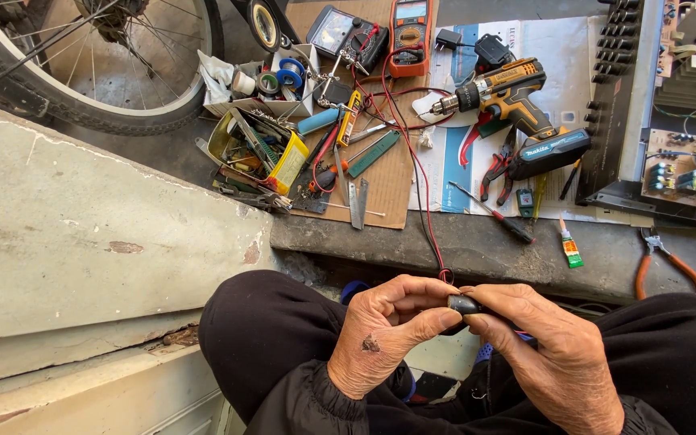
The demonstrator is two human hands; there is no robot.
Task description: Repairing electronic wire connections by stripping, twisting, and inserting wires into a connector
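Observation:
Both hands meet low in the head view, above my dark-trousered knees. A small rounded black part [462, 304] is pinched between them. My left hand [388, 330] grips it with thumb and curled fingers. My right hand [543, 348] holds its other end between thumb and forefinger. A red and black wire pair [428, 234] runs from the hands up across the concrete ledge toward the orange multimeter [410, 36]. Most of the black part is hidden by my fingers.
On the ledge lie a cordless drill [509, 101], red-handled pliers [495, 173], orange-handled pliers [664, 262], a screwdriver [497, 216], a small glue tube [571, 248], a yellow tin of tools [255, 153] and tape rolls [279, 78]. An opened amplifier chassis [670, 105] stands right, a bicycle wheel [90, 64] top left.

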